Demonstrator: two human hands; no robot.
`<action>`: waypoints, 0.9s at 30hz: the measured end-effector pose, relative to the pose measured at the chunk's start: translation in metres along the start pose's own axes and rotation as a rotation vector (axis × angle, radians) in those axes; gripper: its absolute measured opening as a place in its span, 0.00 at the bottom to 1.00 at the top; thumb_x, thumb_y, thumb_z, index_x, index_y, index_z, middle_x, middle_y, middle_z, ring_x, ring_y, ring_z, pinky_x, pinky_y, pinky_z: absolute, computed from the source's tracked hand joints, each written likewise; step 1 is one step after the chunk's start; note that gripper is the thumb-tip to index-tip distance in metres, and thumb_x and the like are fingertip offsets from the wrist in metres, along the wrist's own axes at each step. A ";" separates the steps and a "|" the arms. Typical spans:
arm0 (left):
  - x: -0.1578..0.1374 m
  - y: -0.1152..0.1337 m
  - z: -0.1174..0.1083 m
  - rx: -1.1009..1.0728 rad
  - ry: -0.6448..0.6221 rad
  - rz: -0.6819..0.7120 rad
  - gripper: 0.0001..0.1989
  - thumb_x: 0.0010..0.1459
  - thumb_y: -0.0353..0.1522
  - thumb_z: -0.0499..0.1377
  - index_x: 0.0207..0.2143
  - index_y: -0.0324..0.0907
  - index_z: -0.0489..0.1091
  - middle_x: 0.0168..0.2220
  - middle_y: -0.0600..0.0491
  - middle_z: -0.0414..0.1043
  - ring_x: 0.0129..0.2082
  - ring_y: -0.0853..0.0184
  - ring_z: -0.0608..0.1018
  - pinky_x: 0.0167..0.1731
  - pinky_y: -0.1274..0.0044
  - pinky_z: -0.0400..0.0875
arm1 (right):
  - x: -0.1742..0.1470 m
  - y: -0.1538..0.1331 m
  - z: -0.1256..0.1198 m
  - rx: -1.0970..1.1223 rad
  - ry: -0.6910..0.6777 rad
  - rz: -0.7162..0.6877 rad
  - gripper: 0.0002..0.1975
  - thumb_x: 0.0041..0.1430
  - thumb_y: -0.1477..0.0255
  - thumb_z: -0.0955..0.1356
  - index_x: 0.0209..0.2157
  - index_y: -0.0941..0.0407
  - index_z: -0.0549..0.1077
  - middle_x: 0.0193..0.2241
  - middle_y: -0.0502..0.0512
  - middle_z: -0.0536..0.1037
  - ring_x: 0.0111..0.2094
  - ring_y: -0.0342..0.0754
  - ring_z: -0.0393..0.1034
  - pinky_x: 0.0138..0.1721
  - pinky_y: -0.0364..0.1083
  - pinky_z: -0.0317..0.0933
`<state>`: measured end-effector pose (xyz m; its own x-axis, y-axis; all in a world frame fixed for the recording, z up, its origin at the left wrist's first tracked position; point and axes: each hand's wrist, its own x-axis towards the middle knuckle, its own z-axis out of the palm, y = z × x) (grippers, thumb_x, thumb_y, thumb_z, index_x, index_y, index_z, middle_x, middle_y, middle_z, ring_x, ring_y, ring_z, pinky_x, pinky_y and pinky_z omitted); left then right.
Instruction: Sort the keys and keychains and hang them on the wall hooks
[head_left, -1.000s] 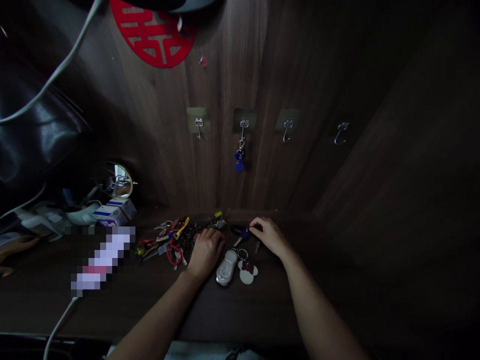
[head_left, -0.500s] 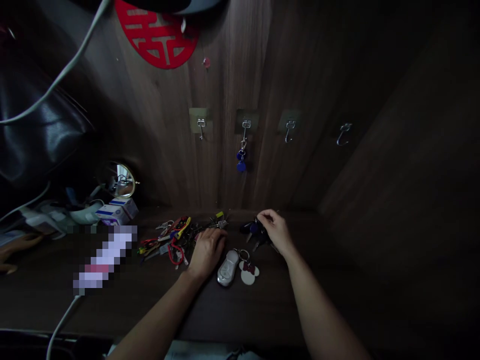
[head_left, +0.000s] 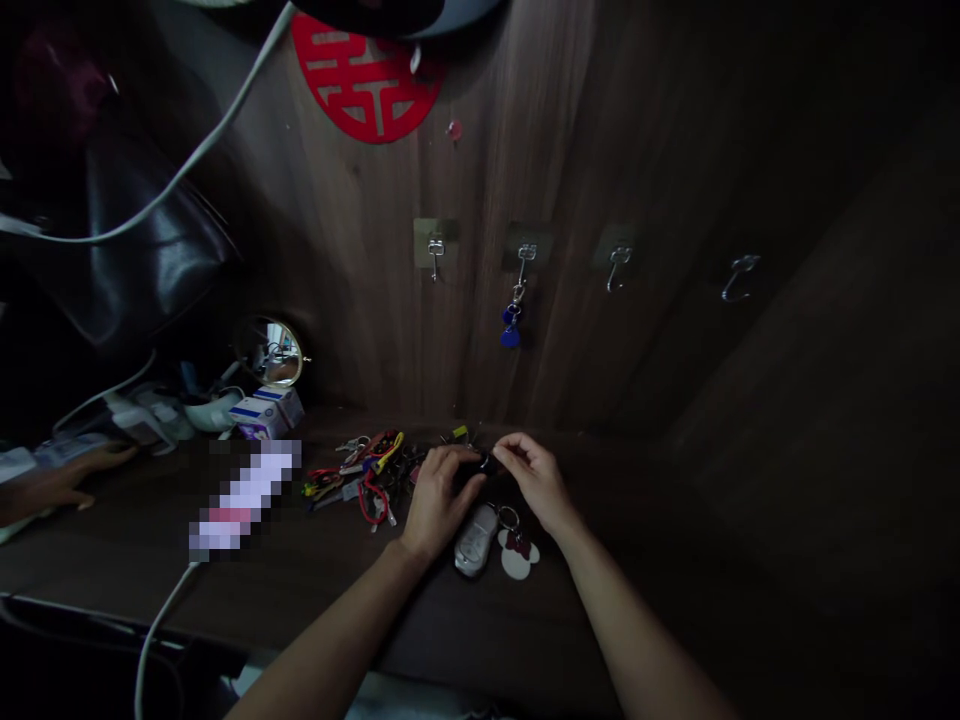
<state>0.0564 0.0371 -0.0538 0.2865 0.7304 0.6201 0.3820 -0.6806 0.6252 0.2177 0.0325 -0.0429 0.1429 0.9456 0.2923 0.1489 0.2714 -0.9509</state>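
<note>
At the far left, another person's hand (head_left: 82, 472) rests on the dark shelf (head_left: 322, 585). Right of it lies a blurred-out block (head_left: 244, 505) with a white cord (head_left: 154, 635) running off its near end; small boxes (head_left: 262, 413) and a round mirror (head_left: 283, 355) stand on its far side.

Next comes a tangled heap of keys (head_left: 386, 450) with red and yellow loops. The left hand (head_left: 439, 500) is just beside its right edge, fingers bent, thumb and forefinger spread around a small dark key piece (head_left: 488, 464); whether they grip it, I cannot tell. That piece sits between the hands, on the far side of a silver fob (head_left: 475, 542). Above, blue tags (head_left: 511, 338) hang from the second hook (head_left: 526, 252). A white mouse-shaped tag (head_left: 516, 562) lies just right of the fob. The right hand (head_left: 536, 485) has its thumb and forefinger tips together, apparently pinching the dark piece's edge. Two bare hooks (head_left: 619, 262) (head_left: 741, 275) are farther right.

The likeliest trouble is a slip: the piece is small, and dim light hides its outline. The left hand's knuckles, so close to the heap, could snag a loop and drag keys along; a low wrist could nudge the fob.
</note>
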 end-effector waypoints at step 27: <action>0.004 -0.008 -0.001 -0.325 0.174 -0.237 0.11 0.56 0.38 0.55 0.32 0.40 0.71 0.30 0.53 0.71 0.32 0.68 0.73 0.35 0.78 0.67 | -0.005 -0.011 0.021 -0.140 -0.108 -0.318 0.05 0.55 0.69 0.66 0.27 0.54 0.72 0.29 0.51 0.72 0.34 0.45 0.68 0.39 0.44 0.60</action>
<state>0.0534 0.0452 -0.0562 0.0616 0.8667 0.4951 0.1155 -0.4989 0.8589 0.1951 0.0282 -0.0358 -0.0353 0.8335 0.5514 0.3026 0.5348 -0.7890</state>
